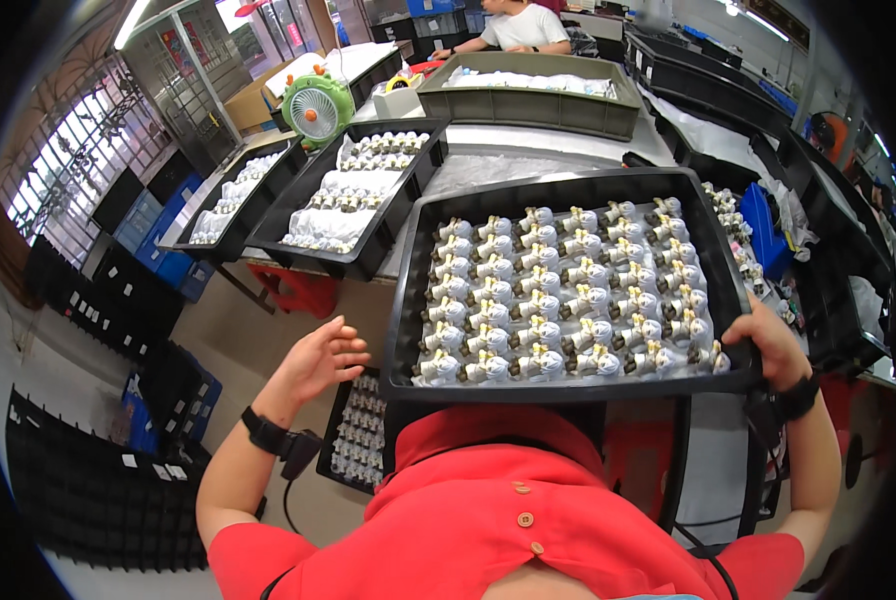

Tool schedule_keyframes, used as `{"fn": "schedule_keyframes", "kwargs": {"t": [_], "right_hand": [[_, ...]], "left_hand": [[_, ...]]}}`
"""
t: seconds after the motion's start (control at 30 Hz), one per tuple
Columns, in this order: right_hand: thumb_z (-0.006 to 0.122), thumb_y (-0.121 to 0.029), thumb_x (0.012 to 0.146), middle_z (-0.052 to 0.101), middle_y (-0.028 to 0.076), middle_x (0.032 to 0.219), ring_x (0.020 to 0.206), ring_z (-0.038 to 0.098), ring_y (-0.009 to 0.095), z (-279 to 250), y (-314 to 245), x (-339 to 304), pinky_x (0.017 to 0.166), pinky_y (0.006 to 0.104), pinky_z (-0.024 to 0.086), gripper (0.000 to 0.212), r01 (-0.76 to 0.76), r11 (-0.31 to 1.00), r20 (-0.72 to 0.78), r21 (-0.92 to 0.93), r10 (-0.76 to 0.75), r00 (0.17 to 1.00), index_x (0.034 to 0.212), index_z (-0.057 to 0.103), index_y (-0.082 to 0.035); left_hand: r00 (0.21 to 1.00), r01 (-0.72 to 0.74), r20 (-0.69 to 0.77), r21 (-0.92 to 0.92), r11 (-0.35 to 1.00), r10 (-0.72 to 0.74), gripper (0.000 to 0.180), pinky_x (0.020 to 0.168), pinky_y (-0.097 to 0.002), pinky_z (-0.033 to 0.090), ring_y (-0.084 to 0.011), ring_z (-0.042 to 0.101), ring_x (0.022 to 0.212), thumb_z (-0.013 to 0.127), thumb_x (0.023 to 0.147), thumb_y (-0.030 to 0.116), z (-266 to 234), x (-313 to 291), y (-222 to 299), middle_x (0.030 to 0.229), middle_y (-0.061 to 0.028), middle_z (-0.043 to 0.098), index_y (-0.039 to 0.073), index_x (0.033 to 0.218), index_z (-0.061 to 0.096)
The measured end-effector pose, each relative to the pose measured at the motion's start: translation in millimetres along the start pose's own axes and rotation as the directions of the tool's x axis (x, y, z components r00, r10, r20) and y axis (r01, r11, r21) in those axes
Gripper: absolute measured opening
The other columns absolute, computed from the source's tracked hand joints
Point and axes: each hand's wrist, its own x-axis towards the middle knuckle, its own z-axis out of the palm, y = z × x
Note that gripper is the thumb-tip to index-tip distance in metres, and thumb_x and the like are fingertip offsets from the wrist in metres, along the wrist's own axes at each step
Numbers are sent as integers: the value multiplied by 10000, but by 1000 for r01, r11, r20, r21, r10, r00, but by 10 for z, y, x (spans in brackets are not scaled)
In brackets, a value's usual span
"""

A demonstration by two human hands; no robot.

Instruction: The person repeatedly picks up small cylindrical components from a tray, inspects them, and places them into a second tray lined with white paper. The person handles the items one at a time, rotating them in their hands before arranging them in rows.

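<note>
A black plastic tray (578,388) lies in front of my body, filled with rows of small white, grey and yellow figurines (538,280) on white sheeting. My right hand (772,342) grips the tray's near right corner, its thumb over the rim and the other fingers partly hidden. Off the tray's left side, my left hand (323,358) is held in the air with nothing in it, fingers apart and pointing toward the rim without touching it. Below that hand, lower down, a second black tray (330,455) holds more figurines.
Two longer black trays (366,262) (230,248) of wrapped figurines stand at the left, near a green fan (317,112). An olive bin (533,112) sits at the back, with a person (528,28) behind it. At right are loose figurines and a blue bin (765,232).
</note>
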Motion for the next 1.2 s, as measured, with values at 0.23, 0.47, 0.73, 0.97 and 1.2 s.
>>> {"fn": "schedule_keyframes", "kwargs": {"t": [0.23,0.47,0.73,0.97,1.2], "right_hand": [[598,58,633,613,68,915,752,597,169,-260,-721,661,669,293,499,495,-49,873,-42,-485,33,999,1120,539,-6],[722,-69,583,655,144,883,816,626,279,-43,-1369,2124,682,388,482,482,3,159,-13,-987,-101,995,1048,602,-32],[652,-6,603,642,185,1015,977,616,319,536,-1369,3825,794,374,510,432,144,-171,186,-975,-259,948,1035,636,-14],[507,45,715,631,235,989,967,605,374,1070,-1225,4523,784,413,510,256,225,-104,247,-969,-342,907,922,657,40],[515,-8,723,632,167,1019,958,593,321,1714,-1651,4170,816,369,482,322,554,-44,505,-831,-476,720,1027,616,-39]], "left_hand": [[959,61,266,137,989,-96,160,640,-252,516,-128,610,692,576,901,252,525,560,53,836,-19,598,93,913,554],[782,264,523,211,941,-337,273,759,-314,555,-278,638,950,530,916,154,562,627,5,1050,-190,628,-86,1038,577],[674,355,608,232,906,-420,434,993,-391,389,-290,513,1160,498,941,271,843,745,84,1235,-192,528,-69,1211,507],[563,475,663,228,850,-493,555,1033,-410,335,-307,429,1234,378,969,373,939,846,197,1347,-179,418,-53,1326,369],[559,452,669,248,857,-489,645,965,-356,396,-222,510,1143,371,942,485,1295,1089,275,1411,-115,355,-18,1344,348]]}}
